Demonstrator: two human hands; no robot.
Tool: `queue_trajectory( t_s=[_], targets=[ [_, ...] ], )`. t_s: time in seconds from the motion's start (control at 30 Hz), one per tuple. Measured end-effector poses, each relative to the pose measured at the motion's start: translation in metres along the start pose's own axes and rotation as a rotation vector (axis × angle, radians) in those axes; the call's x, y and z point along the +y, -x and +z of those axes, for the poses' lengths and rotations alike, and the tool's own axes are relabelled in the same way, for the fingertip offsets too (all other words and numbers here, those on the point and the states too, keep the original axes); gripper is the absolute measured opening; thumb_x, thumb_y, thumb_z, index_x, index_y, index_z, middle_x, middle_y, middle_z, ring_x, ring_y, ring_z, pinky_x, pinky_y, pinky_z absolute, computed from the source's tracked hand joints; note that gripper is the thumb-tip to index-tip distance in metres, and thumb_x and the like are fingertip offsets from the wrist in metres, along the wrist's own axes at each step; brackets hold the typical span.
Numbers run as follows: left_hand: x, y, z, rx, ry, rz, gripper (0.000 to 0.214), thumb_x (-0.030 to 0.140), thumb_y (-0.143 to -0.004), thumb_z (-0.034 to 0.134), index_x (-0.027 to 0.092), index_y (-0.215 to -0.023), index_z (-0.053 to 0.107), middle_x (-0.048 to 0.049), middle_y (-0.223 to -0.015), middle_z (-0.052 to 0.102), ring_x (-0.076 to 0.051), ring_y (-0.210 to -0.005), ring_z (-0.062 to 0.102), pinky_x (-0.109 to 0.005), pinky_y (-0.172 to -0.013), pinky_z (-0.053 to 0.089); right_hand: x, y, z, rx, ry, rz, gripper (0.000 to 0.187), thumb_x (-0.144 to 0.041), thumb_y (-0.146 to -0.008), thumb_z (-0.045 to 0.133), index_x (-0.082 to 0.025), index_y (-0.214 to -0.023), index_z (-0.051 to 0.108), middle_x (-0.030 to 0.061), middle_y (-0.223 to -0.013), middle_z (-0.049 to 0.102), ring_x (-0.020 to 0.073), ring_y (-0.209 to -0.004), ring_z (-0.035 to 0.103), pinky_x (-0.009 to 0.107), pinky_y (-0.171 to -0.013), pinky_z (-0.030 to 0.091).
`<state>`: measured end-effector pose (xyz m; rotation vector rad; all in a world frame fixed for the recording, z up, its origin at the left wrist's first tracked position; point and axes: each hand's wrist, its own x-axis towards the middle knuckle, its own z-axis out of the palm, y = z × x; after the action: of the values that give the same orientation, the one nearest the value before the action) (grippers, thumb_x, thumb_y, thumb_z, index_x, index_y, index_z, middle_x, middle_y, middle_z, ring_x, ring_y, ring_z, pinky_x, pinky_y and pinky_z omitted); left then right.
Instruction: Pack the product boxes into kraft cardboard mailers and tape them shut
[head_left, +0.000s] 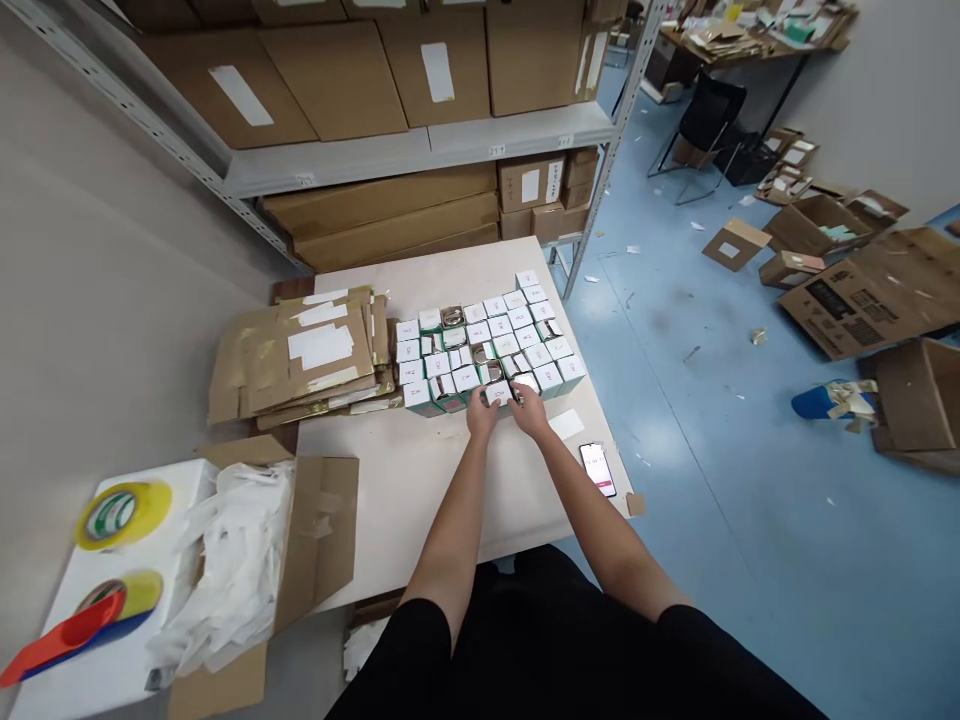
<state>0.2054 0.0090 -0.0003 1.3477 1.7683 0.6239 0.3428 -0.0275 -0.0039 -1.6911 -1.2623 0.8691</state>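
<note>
Both my hands meet at the near edge of a block of small white-and-green boxes [525,335] on the pale table [420,480]. Between them is one small box [498,394] with a white top and reddish print. My left hand [481,412] grips its left side, fingers closed. My right hand [528,408] has its fingers closed at the right side of the same box. Several boxes in the rows stand with open tops, and shiny metallic round things [453,317] show inside some. The lower part of the held box is hidden by my fingers.
Flattened cardboard [315,350] is stacked left of the boxes. A carton of white packing material [232,560] and a tape dispenser [82,625] stand at the lower left. A phone [598,469] and a white paper [567,424] lie at right. Shelving [420,150] rises behind.
</note>
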Motion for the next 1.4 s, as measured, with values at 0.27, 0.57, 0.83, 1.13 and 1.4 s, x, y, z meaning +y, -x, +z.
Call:
queue_trajectory(
  t_s=[0.27, 0.57, 0.83, 1.13, 1.4],
  targets=[
    [-0.044, -0.003, -0.025, 0.046, 0.205, -0.074, 0.055, 0.016, -0.091, 0.063, 0.018, -0.144, 0.051, -0.0131, -0.128, 0.071, -0.017, -0.114, 0.069, -0.032, -0.098, 0.055, 0.010, 0.003, 0.053, -0.182, 0.021, -0.034, 0.055, -0.017, -0.080, 0.060, -0.020, -0.135, 0.063, 0.0113, -0.130, 0.068, 0.0280, -0.123, 0.062, 0.048, -0.111, 0.048],
    [-0.047, 0.027, -0.053, 0.072, 0.134, -0.007, 0.048, 0.020, -0.093, 0.063, 0.022, -0.142, 0.059, -0.0091, -0.123, 0.074, -0.019, -0.109, 0.072, -0.036, -0.101, 0.055, -0.001, 0.027, 0.069, -0.189, -0.019, 0.068, 0.043, -0.029, -0.087, 0.058, -0.018, -0.128, 0.059, 0.0128, -0.117, 0.071, 0.0244, -0.100, 0.070, 0.042, -0.093, 0.056],
    [-0.105, 0.084, -0.142, 0.108, 0.175, -0.028, 0.050, 0.021, -0.090, 0.068, 0.022, -0.140, 0.061, -0.0100, -0.127, 0.073, -0.020, -0.106, 0.073, -0.035, -0.098, 0.057, -0.043, 0.093, 0.130, -0.248, -0.024, 0.058, 0.033, -0.035, -0.086, 0.057, -0.022, -0.116, 0.058, 0.0060, -0.104, 0.073, 0.0210, -0.082, 0.069, 0.040, -0.082, 0.058],
    [-0.195, 0.129, -0.194, -0.033, 0.282, -0.012, 0.073, 0.017, -0.080, 0.078, 0.020, -0.149, 0.053, -0.0124, -0.123, 0.071, -0.023, -0.102, 0.074, -0.037, -0.095, 0.059, -0.050, 0.187, 0.191, -0.251, -0.037, 0.144, 0.036, -0.034, -0.084, 0.053, -0.021, -0.117, 0.058, 0.0084, -0.112, 0.073, 0.0238, -0.095, 0.070, 0.043, -0.091, 0.057],
    [-0.211, 0.125, -0.201, -0.161, -0.032, 0.212, 0.068, 0.020, -0.082, 0.077, 0.022, -0.147, 0.057, -0.0153, -0.161, 0.042, -0.033, -0.142, 0.051, -0.042, -0.115, 0.045, -0.045, 0.222, 0.205, -0.089, -0.091, 0.094, 0.043, -0.035, -0.087, 0.054, -0.020, -0.126, 0.061, 0.0117, -0.132, 0.069, 0.0232, -0.113, 0.068, 0.043, -0.103, 0.053]
  ],
)
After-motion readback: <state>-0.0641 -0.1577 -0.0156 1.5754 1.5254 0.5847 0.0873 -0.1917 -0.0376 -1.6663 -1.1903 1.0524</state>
